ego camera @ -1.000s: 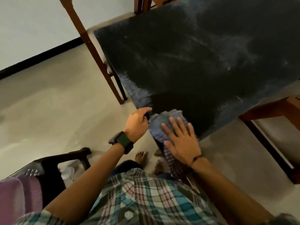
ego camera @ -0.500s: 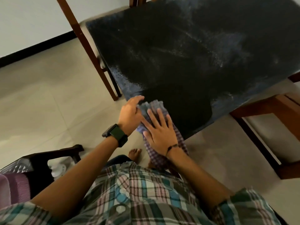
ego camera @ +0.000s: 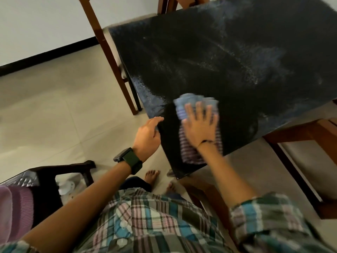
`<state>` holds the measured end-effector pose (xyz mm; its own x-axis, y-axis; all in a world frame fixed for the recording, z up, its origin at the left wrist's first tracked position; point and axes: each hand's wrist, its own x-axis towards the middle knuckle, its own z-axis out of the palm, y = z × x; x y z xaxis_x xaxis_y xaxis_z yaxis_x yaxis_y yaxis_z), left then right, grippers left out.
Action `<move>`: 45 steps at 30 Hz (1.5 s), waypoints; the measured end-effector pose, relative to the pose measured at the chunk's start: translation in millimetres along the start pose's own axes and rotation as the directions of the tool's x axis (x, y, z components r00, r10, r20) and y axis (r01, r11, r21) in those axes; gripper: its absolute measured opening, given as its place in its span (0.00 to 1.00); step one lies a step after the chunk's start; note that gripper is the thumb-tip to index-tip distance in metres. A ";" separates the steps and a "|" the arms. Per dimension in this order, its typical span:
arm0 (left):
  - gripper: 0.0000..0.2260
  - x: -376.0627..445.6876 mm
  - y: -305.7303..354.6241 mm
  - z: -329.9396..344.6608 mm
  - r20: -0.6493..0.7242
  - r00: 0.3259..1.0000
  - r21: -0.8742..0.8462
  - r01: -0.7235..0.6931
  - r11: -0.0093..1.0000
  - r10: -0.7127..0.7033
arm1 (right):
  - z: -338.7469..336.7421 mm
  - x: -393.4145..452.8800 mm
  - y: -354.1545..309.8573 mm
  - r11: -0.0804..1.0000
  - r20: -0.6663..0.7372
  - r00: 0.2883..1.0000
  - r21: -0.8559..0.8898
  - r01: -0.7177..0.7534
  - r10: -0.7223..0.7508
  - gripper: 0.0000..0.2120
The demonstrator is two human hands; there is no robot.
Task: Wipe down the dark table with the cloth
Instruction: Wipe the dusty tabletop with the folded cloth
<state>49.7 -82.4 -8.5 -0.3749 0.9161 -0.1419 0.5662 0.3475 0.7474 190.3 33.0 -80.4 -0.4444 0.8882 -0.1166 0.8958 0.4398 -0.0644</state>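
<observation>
Left hand [ego camera: 147, 136] rests on the dark table [ego camera: 228, 57] at its near-left edge, loosely curled, holding nothing. At its three o'clock, the right hand [ego camera: 199, 127] lies flat, fingers spread, pressing the cloth [ego camera: 189, 105], which pokes out at twelve and six o'clock.

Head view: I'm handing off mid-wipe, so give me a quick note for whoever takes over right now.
Right hand: flat, fingers spread, pressing the cloth onto the table near its near corner.
Left hand: empty, fingers loosely curled, at the table's left edge beside the cloth.
Cloth: bunched ahead of the fingers, with a checked tail trailing back under the wrist.
Done: the near corner around the cloth looks uniformly dark and clean.
Left: pale dusty streaks cover the middle and far part of the table, plus a speckled band along the left edge. Work outward from the clean corner.
</observation>
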 end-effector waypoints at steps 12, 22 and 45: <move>0.17 -0.9 5.9 -1.3 0.031 0.999 0.027 -0.030 0.999 0.030 | 17.9 -67.1 -44.8 0.952 0.017 0.953 0.056 0.301 -0.303 0.28; 0.22 -6.1 -26.2 -21.1 -0.089 0.996 0.002 -0.028 1.000 0.028 | 1.8 64.1 -107.2 0.934 0.074 0.931 0.030 0.356 -0.357 0.27; 0.21 123.7 -84.8 -113.9 -0.010 0.996 -0.102 -0.085 0.991 0.085 | -2.6 184.2 -188.9 0.955 0.041 0.956 -0.058 0.292 -0.290 0.29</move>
<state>-128.3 -21.3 -15.6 -0.3329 0.9402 -0.0714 0.5181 0.2457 0.8193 -60.8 113.9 -87.2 -0.6848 0.7164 -0.1332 0.7259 0.6868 -0.0382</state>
